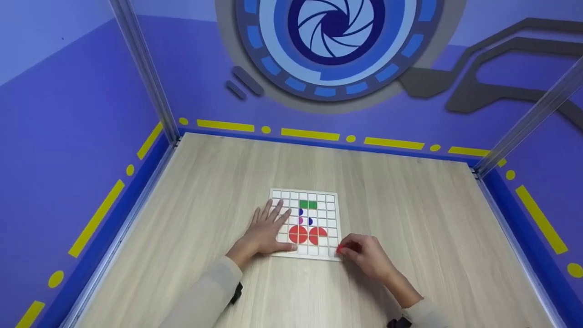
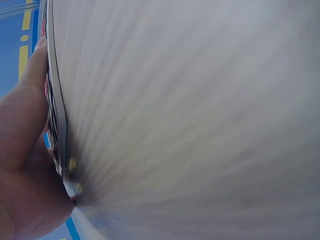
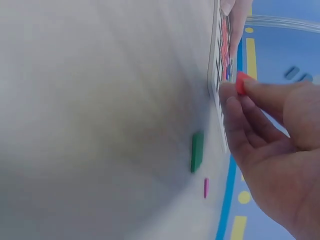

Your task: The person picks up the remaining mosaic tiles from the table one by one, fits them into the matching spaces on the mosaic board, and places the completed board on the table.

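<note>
A white gridded board (image 1: pixel 329 213) lies flat on the table. My left hand (image 1: pixel 264 232) rests on its left side, fingers spread and thumb along the lower rows. My right hand (image 1: pixel 364 255), at the board's lower right corner, pinches a small red piece (image 3: pixel 241 82) between thumb and fingertips. On the grid are a full red disc (image 1: pixel 298 234) of quarter pieces and a three-quarter red disc (image 1: pixel 317 233) whose lower right cell is white. Above them sit green pieces (image 1: pixel 308 204), small dark blue pieces (image 1: pixel 310 221) and a pink piece (image 1: pixel 300 220).
In the right wrist view, a green block (image 3: pixel 197 152) and a thin pink piece (image 3: pixel 206 187) lie on the table near my right hand. The wooden table (image 1: pixel 218 182) is bounded by blue panels and metal posts (image 1: pixel 150 77).
</note>
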`<state>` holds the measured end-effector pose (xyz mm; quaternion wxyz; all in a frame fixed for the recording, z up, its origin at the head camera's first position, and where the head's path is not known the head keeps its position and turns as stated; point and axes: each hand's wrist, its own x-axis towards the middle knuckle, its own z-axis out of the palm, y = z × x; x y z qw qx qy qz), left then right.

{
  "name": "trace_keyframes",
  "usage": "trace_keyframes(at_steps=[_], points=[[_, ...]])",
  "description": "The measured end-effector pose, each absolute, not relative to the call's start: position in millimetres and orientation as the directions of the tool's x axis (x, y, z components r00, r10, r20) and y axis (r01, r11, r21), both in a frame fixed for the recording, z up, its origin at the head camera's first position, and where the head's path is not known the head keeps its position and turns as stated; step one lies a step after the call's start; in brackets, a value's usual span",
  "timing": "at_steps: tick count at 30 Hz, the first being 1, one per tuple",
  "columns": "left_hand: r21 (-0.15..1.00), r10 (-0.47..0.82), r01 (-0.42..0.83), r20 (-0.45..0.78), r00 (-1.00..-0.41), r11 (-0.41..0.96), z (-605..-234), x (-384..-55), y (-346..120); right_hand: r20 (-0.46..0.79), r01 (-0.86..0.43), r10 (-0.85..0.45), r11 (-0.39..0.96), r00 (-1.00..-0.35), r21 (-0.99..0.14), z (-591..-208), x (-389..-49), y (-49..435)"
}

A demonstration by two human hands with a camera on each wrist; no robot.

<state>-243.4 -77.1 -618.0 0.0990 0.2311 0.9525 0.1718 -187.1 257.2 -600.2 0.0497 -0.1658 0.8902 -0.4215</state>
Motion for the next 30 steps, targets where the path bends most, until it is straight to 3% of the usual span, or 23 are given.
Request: trace_keyframes(at_steps=[10, 30], points=[[0.357, 0.476, 0.411, -0.118, -0.871, 0.839, -617.0, -242.8, -76.0, 0.073, -0.158, -0.172, 0.552, -0.982, -0.818, -610.1, -200.6, 224.3], [0.358, 0.479, 0.416, -0.107, -0.871, 0.836, -612.9, -243.4, -77.2, 0.005, -0.037, -0.055, 0.599, -0.998, -0.800, -612.4, -207.6, 199.9]])
